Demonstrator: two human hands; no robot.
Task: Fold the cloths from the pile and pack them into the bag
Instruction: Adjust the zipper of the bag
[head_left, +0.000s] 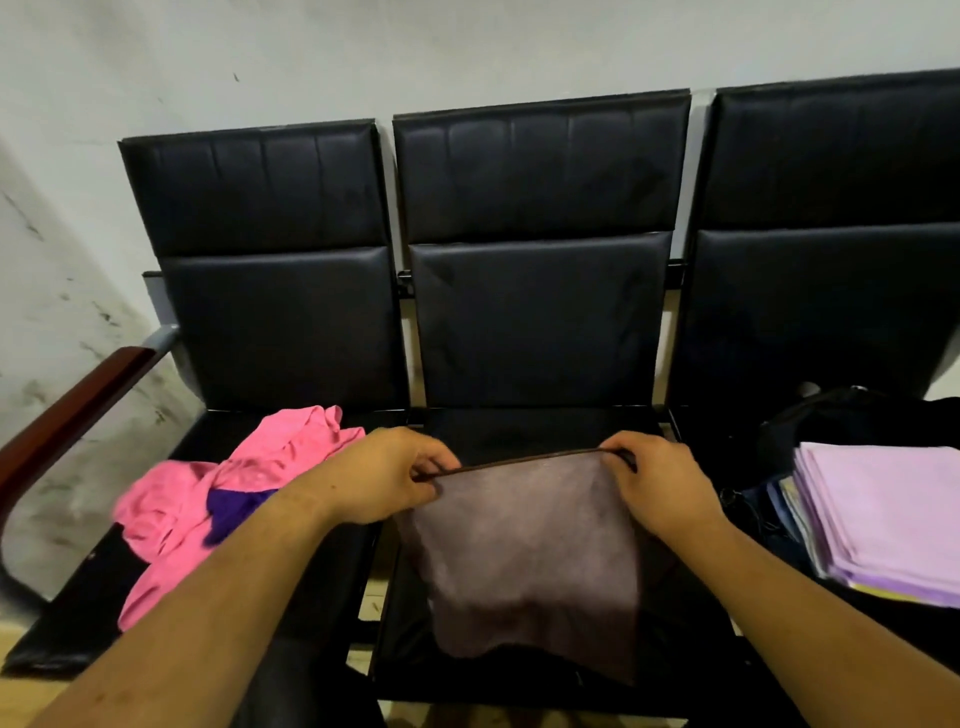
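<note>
"Two hands, both busy?"
"Yes. The left hand (384, 475) pinches the top edge of a brown cloth (530, 551) near its left corner, thumb and fingers curled on the hem. The right hand (660, 483) grips the same edge near the right corner."
"How does the cloth hang?"
"Its top edge is stretched between the hands, and the rest drops loose over the front of the middle seat (524, 431) of a black bench."
"And the pile?"
"On the left seat (78, 613) lies a crumpled pink cloth (218, 467), with a purple cloth (234, 512) poking out of its folds, just beside the left wrist."
"Anything folded?"
"A neat stack of folded cloths (883, 519), lilac on top, sits at the right seat, well apart from the brown one. Behind it lies a black bag (852, 415); whether the stack rests on it I cannot tell."
</note>
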